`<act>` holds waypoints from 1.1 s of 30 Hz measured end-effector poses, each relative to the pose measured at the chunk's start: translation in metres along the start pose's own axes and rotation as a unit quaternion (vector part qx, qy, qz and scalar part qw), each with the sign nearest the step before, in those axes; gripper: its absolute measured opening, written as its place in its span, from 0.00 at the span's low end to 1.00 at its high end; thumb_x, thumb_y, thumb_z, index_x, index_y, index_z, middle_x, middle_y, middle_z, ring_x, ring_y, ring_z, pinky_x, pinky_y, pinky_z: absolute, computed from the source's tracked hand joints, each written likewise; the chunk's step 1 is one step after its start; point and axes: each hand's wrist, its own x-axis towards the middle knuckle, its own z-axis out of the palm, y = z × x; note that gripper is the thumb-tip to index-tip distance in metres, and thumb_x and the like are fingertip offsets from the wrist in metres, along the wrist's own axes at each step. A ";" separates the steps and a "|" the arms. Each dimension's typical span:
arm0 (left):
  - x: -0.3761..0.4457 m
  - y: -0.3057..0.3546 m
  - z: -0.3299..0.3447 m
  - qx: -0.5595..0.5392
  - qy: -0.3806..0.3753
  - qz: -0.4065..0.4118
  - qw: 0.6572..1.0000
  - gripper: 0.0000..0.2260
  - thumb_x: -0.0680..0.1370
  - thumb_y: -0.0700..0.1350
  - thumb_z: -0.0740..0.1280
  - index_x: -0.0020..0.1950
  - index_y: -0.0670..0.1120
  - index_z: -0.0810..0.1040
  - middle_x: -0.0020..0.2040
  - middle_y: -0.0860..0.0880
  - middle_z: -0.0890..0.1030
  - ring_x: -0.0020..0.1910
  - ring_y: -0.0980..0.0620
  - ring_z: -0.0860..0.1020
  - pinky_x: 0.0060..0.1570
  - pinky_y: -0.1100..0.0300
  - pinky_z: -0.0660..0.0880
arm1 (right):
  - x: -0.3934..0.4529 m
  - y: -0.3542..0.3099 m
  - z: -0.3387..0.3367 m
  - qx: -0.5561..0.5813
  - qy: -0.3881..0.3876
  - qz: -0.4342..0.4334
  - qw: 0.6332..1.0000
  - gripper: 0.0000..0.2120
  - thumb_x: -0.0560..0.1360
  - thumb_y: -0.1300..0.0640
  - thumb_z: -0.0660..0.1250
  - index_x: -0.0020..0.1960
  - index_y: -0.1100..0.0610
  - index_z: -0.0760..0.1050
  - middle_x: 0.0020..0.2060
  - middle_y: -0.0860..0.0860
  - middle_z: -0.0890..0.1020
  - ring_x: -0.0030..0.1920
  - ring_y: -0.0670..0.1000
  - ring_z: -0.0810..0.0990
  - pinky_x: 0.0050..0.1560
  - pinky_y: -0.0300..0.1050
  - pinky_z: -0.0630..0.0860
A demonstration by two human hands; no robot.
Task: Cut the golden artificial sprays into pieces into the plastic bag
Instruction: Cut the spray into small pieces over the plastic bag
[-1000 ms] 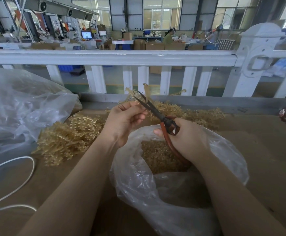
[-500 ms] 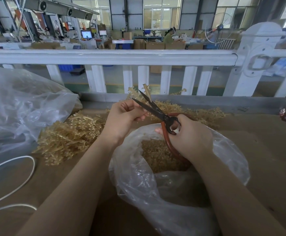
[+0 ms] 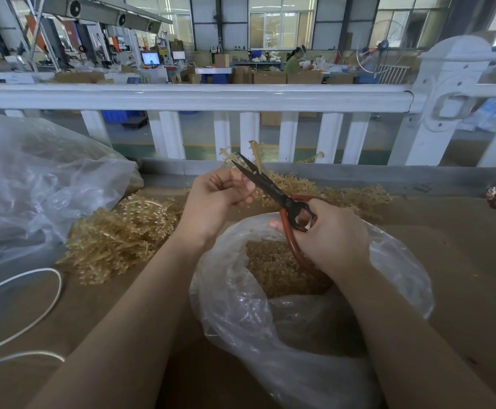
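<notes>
Factory floor fills the background beyond a white railing (image 3: 193, 97), and the brown desk (image 3: 462, 261) in front carries the work. At centre, the left hand (image 3: 217, 202) pinches a golden artificial spray (image 3: 255, 154) in curled fingers, its tip standing up toward 12 o'clock. The right hand (image 3: 329, 234) is wrapped round the red loop handles of the scissors (image 3: 270, 187), whose dark blades point to 10 o'clock, slightly parted, with the stem between or just behind them; I cannot tell whether they touch it. Directly below, toward 6 o'clock, the clear plastic bag (image 3: 270, 335) gapes open with a heap of cut pieces (image 3: 273, 267) already inside.

This looks like the cutting step, mid-spray. The next move calls for closing the blades on the stem while keeping it over the bag's mouth so the piece drops in, then feeding the stem further along.

Uncut sprays lie in a loose pile (image 3: 117, 234) at 9 o'clock and in another pile (image 3: 353, 199) at 1 o'clock behind the scissors. A second, larger plastic bag (image 3: 34, 178) sits at 10 o'clock, and a white cord (image 3: 34, 305) loops at 8 o'clock. The left fingertips sit close to the blades, which is the main hazard; nothing blocks the bag's opening.
</notes>
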 end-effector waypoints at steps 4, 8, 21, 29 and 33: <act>-0.001 0.001 0.001 -0.013 -0.006 0.006 1.000 0.11 0.77 0.31 0.66 0.39 0.45 0.80 0.32 0.53 0.82 0.33 0.59 0.79 0.37 0.69 0.74 | 0.001 -0.001 -0.001 0.004 0.001 0.001 1.000 0.38 0.62 0.18 0.52 0.51 0.45 0.79 0.33 0.35 0.72 0.32 0.38 0.68 0.32 0.31 0.64; -0.001 0.001 0.001 -0.022 -0.008 0.004 1.000 0.13 0.77 0.32 0.67 0.38 0.47 0.81 0.33 0.52 0.82 0.34 0.58 0.79 0.37 0.68 0.74 | 0.001 0.000 -0.001 0.013 0.001 -0.004 1.000 0.34 0.62 0.18 0.54 0.44 0.46 0.74 0.32 0.37 0.75 0.31 0.39 0.70 0.32 0.31 0.65; 0.000 -0.003 0.007 -0.033 0.004 -0.069 0.997 0.08 0.78 0.34 0.67 0.41 0.43 0.80 0.34 0.50 0.82 0.33 0.56 0.78 0.36 0.66 0.73 | -0.001 0.000 0.002 0.079 -0.017 -0.002 0.997 0.28 0.61 0.18 0.55 0.39 0.41 0.71 0.30 0.36 0.75 0.32 0.38 0.74 0.31 0.33 0.67; -0.007 -0.008 0.024 -0.016 -0.038 -0.128 0.991 0.09 0.75 0.33 0.70 0.38 0.45 0.81 0.35 0.47 0.83 0.34 0.55 0.80 0.34 0.67 0.72 | 0.006 -0.003 0.005 0.271 -0.020 0.059 0.961 0.20 0.65 0.28 0.69 0.36 0.45 0.79 0.32 0.38 0.83 0.35 0.41 0.82 0.36 0.43 0.77; -0.008 -0.009 0.027 -0.024 -0.044 -0.137 0.989 0.07 0.76 0.34 0.69 0.41 0.44 0.81 0.33 0.51 0.82 0.33 0.57 0.78 0.33 0.68 0.71 | 0.009 0.003 0.008 0.278 -0.022 0.072 0.958 0.11 0.72 0.43 0.74 0.37 0.48 0.81 0.32 0.39 0.83 0.34 0.42 0.82 0.37 0.46 0.78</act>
